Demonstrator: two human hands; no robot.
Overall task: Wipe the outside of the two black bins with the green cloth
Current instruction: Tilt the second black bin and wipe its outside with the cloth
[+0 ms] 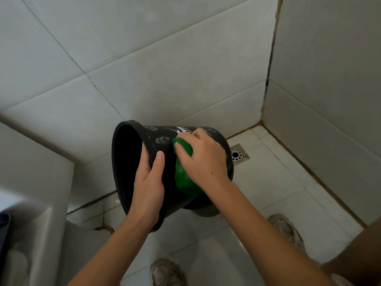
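Black bin [158, 153] sideways, mouth leftward

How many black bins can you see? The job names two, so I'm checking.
1 for certain: the black bin, tipped on its side, gripped by the left hand. A dark shape beneath it may be the second.

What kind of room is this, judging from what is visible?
Probably a bathroom or washroom: tiled walls, a metal floor drain in the tiled floor near the corner, and a white ceramic fixture at lower left.

Bin [158, 145] held sideways between sink [37, 223] — left — and drain [237, 154], cloth [184, 176] on its side
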